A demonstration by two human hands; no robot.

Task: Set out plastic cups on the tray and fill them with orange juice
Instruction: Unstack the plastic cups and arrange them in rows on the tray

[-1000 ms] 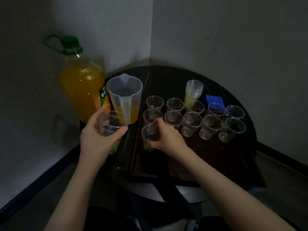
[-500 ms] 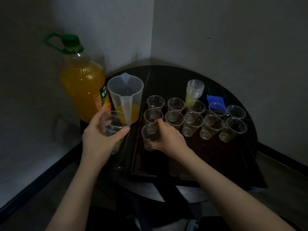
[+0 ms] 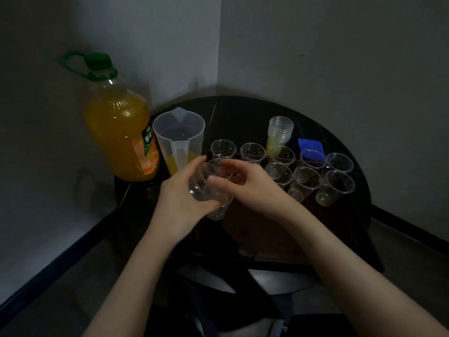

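Dark round table point(image 3: 243, 110) (corner of room).

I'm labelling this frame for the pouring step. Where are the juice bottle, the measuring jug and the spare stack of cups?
juice bottle point(image 3: 116, 139): head view, on its orange-filled body.
measuring jug point(image 3: 178, 132): head view, on its clear front wall.
stack of cups point(image 3: 280, 132): head view, on the stack's side.

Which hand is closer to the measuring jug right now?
Left. The left hand grips a stack of clear cups just in front of the measuring jug, its fingertips almost at the jug's base. The right hand is on the far side of that stack, further right.
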